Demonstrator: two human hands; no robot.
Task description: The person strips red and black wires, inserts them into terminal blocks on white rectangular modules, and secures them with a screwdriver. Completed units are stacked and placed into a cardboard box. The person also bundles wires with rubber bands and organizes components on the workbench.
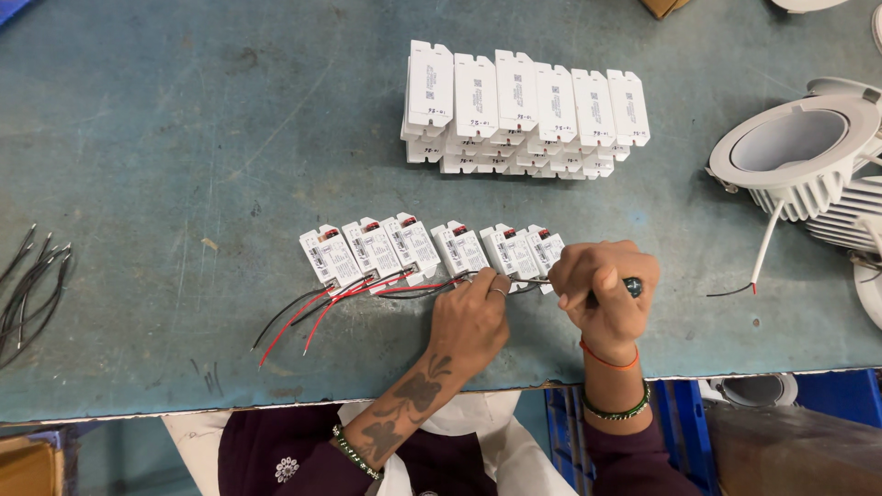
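The right hand [604, 296] was clenched around a dark-handled screwdriver [630, 287], its shaft pointing left toward the small white driver boxes. The left hand [470, 317], a ring on one finger, rested loosely curled on the desk [184, 138] with its fingertips pressing down on the wires at the near edge of the boxes; whether it pinched a wire could not be told. The row of six white driver boxes [432, 250] lay side by side just beyond both hands, touching the knuckles of the right hand at the row's right end. Red and black wires [312, 317] trailed from the left boxes toward the desk's near edge. Farther back stood a stack of white driver boxes [524, 110]. At the far left lay a bundle of black wires [32, 285]. At the right sat white round lamp housings [808, 152], one trailing a white lead
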